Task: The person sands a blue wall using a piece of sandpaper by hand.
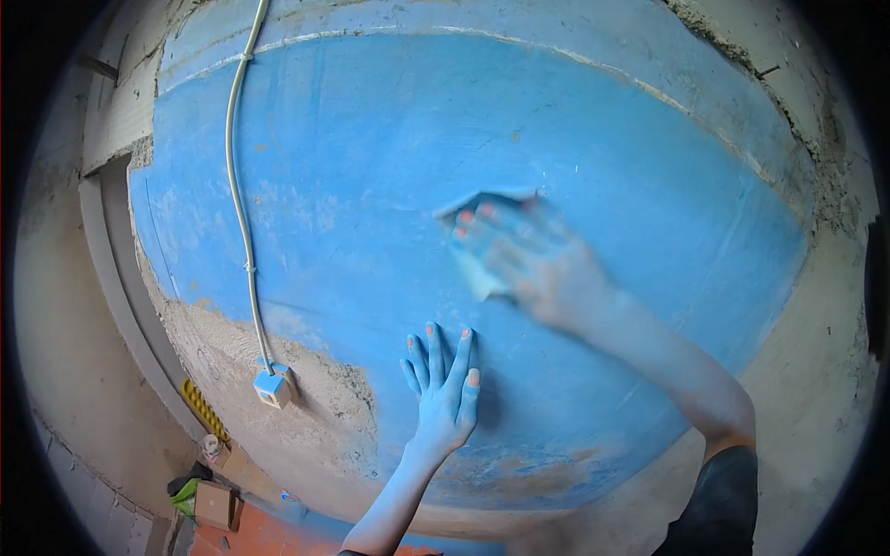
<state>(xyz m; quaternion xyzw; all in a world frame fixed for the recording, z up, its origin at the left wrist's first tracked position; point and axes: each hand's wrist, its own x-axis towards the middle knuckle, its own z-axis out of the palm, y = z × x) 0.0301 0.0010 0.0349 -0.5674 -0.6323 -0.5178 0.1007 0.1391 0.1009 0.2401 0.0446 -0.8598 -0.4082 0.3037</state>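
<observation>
A large blue-painted wall fills the middle of the view. My right hand presses a sheet of sandpaper against it, the fingers laid over the sheet and slightly blurred. The sheet's upper edge bends away from the wall, and part of it is hidden under my palm. Lower down and to the left, my left hand rests on the paint with its fingers spread, holding nothing. Blue dust coats both hands and forearms.
A white cable runs down the wall to a small socket box. Bare rough plaster shows around the box. At lower left lie a cardboard box, a green item and a yellow coil on or near the orange floor.
</observation>
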